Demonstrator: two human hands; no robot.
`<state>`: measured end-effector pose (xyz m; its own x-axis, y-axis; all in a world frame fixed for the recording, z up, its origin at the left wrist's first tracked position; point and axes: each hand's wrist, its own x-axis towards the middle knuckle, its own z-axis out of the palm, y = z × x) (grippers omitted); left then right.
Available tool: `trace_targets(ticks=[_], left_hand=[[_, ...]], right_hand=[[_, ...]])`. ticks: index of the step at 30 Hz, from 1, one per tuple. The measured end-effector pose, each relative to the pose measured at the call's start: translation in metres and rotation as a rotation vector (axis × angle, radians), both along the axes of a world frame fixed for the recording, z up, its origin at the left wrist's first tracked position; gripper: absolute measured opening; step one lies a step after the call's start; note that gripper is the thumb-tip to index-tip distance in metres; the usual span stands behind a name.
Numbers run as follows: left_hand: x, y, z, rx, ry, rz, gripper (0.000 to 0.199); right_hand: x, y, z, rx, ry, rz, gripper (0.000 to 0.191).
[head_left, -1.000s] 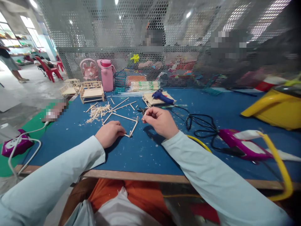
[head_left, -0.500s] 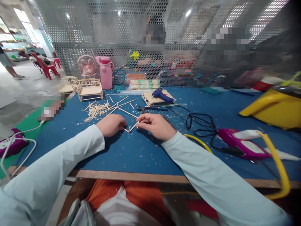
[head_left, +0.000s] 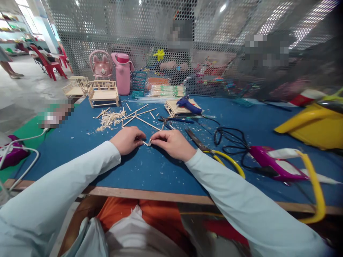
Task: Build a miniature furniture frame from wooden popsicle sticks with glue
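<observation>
My left hand (head_left: 129, 140) rests low over the blue tabletop, fingers pinched on a thin wooden stick (head_left: 145, 143). My right hand (head_left: 174, 144) pinches a short stick (head_left: 149, 142) where it meets the end of the other; whether they are joined I cannot tell. Just beyond my hands lies an angular frame of thin sticks (head_left: 147, 123), its nearer part hidden behind my fingers. To its left is a pile of short stick offcuts (head_left: 109, 120). Pliers (head_left: 177, 120) with dark jaws lie behind my right hand, and yellow-handled scissors (head_left: 205, 148) lie beside my right sleeve.
A blue glue gun (head_left: 189, 106) rests on a small stick-built piece (head_left: 173, 107). Miniature wooden bench (head_left: 104, 94), pink bottle (head_left: 123, 76) and stick bundles (head_left: 167, 90) stand behind. Rightward are a black cable, a purple tool (head_left: 277, 162) and a yellow container (head_left: 313, 125). Perforated mesh rises behind.
My right hand has moved left, bringing its fingertips close to my left hand and the stick's end. The scissors' blades now show beyond my right sleeve. The view has shifted slightly.
</observation>
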<state>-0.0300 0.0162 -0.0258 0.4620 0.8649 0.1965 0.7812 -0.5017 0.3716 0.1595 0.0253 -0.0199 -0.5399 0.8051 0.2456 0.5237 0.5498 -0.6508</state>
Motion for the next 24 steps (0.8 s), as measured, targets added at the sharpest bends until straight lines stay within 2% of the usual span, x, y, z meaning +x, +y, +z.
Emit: trace_targets(ticks=[9,17,24], left_hand=[[0.003,-0.003,-0.001,-0.017,-0.042,-0.032,0.021],[0.006,-0.003,-0.005,-0.023,-0.105,0.021,0.019],[0.006,-0.003,-0.005,-0.026,-0.115,0.027,0.016]], right_hand=[[-0.001,-0.001,-0.001,0.056,0.007,-0.01,0.012],[-0.001,-0.001,-0.009,-0.107,0.141,0.028,0.014],[-0.001,0.002,-0.012,-0.108,0.137,0.027,0.018]])
